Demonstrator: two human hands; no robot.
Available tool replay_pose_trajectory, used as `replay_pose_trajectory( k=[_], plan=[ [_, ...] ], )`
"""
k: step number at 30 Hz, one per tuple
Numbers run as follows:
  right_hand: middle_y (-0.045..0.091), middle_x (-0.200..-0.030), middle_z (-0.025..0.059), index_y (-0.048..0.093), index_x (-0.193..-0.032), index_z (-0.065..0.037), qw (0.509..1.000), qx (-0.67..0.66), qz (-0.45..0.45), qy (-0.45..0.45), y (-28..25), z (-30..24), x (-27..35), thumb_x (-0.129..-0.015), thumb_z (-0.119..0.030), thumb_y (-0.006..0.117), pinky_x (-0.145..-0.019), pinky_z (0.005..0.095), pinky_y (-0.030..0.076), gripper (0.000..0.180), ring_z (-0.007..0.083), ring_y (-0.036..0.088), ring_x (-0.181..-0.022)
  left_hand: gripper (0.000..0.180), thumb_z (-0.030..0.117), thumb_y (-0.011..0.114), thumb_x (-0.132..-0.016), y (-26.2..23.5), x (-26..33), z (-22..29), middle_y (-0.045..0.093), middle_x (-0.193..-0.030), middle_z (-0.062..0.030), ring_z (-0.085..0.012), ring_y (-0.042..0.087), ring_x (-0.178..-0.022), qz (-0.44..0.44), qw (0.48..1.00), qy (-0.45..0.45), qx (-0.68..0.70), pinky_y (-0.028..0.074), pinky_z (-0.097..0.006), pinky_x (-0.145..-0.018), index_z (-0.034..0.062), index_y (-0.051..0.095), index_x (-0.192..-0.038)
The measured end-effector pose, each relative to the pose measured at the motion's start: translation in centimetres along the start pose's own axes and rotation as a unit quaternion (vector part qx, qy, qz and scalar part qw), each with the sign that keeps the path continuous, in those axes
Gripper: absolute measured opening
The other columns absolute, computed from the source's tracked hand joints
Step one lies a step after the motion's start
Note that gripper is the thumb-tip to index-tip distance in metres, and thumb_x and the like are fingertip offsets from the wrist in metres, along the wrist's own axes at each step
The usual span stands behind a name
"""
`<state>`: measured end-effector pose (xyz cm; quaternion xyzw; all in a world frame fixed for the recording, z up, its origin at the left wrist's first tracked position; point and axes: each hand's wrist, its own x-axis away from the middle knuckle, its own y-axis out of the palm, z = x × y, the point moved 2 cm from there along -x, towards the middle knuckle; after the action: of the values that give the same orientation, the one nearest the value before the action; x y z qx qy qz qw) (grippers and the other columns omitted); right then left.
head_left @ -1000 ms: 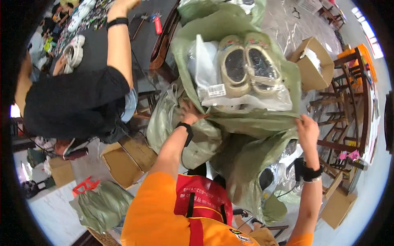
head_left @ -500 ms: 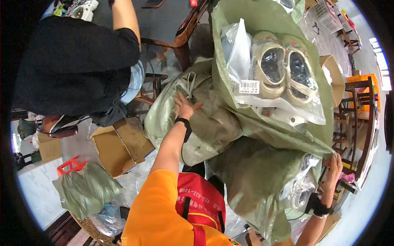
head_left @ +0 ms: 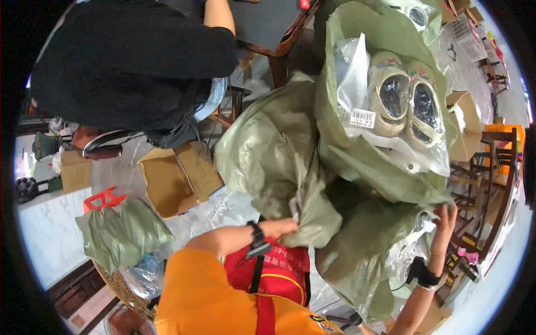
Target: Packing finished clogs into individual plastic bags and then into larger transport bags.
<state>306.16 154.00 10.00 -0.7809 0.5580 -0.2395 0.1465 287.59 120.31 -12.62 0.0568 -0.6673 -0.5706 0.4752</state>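
Note:
My left hand (head_left: 281, 227) is closed on the gathered corner of a green woven sack (head_left: 265, 148), in front of my red apron (head_left: 279, 271). This sack bulges and slumps against its neighbour. My right hand (head_left: 444, 223) grips the lower right edge of an open green sack (head_left: 357, 162). In its mouth lies a pair of beige clog-like shoes (head_left: 392, 97) in a clear plastic bag with a barcode label (head_left: 362, 118). Beneath it, another green sack (head_left: 354, 240) shows more clear-wrapped items (head_left: 406, 259) at its opening.
A person in black (head_left: 128, 72) is at the far left, beside a dark table (head_left: 268, 25). An open cardboard box (head_left: 178, 178) and a small green sack (head_left: 123, 231) are on the left. Another carton (head_left: 464, 125) and a wooden rack (head_left: 497, 190) line the right.
My left hand has drawn back toward my body, pulling the tied end of the left sack with it. That sack has tipped toward me. My right hand keeps its grip.

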Motion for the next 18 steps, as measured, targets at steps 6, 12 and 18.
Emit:
replay_pose_trajectory(
  k=[6,12,18],
  plan=[
    [0.052,-0.104,0.0031,0.045,-0.112,-0.007,0.993,0.008,-0.106,0.047,0.8,2.3,0.0,-0.082,-0.019,0.051,-0.068,0.0234,0.038,0.033,0.0105,0.049,-0.087,0.035,0.006,0.044,-0.080,14.2,13.9,-5.9,0.047,-0.115,-0.0093,-0.0151,0.042,-0.104,0.000,0.946,-0.076,-0.315,0.031,-0.029,-0.091,-0.0019,0.044,-0.114],
    [0.052,-0.100,0.0099,0.007,-0.132,-0.011,0.997,-0.023,-0.068,-0.012,3.0,-1.4,3.6,-0.078,-0.017,0.056,-0.066,0.0262,0.040,0.073,0.0143,0.050,-0.074,0.029,0.013,0.044,-0.071,17.4,26.0,-7.7,0.061,-0.091,-0.0089,-0.0202,0.057,-0.088,0.327,0.877,0.317,-0.153,0.044,-0.030,-0.076,-0.0017,0.059,-0.092],
    [0.046,-0.105,0.0135,0.015,-0.129,-0.005,0.972,0.006,-0.030,-0.231,8.5,-6.0,12.6,-0.074,-0.011,0.057,-0.074,0.0297,0.041,0.070,0.0187,0.048,-0.079,0.049,-0.006,0.039,-0.062,13.5,32.8,-3.5,0.054,-0.103,-0.0076,-0.0173,0.051,-0.095,0.404,0.742,0.523,-0.113,0.038,-0.029,-0.085,-0.0036,0.045,-0.111]
  ],
)
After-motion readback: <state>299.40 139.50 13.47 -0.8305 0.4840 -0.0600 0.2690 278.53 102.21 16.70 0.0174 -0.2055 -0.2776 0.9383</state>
